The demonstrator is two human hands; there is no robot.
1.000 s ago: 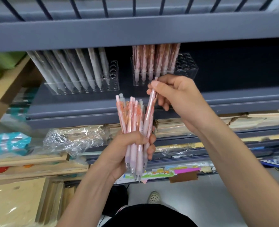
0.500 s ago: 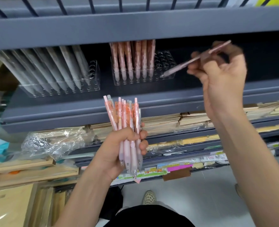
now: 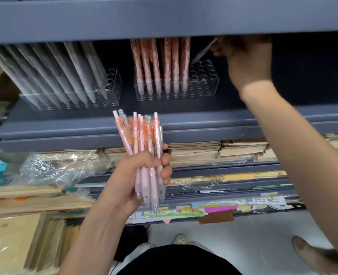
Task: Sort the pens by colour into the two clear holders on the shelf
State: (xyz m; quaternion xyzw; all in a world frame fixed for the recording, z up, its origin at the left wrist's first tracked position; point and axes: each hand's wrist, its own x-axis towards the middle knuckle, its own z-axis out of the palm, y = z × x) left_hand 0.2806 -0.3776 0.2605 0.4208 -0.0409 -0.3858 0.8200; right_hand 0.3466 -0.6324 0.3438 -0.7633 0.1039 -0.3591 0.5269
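Note:
My left hand (image 3: 142, 175) grips a bundle of pens (image 3: 144, 147), mostly pink with a grey one or two among them, upright in front of the shelf. My right hand (image 3: 247, 60) reaches into the shelf and pinches a single pink pen (image 3: 203, 51), tilted, its tip just above the open holes of the right clear holder (image 3: 202, 84). That holder has several pink pens (image 3: 162, 62) standing in its left half. The left clear holder (image 3: 112, 90) is nearly full of grey pens (image 3: 61, 72).
The grey shelf board (image 3: 184, 16) above hangs low over both holders. The shelf's front lip (image 3: 223, 132) runs below them. Lower shelves hold stacked paper (image 3: 213, 149), crumpled plastic wrap (image 3: 59, 167) and wooden boards (image 3: 35, 197). My feet stand on the pale floor below.
My right hand has carried the single pink pen up and deeper into the shelf, from in front of the holder to just over its open holes. The left hand's bundle stays put.

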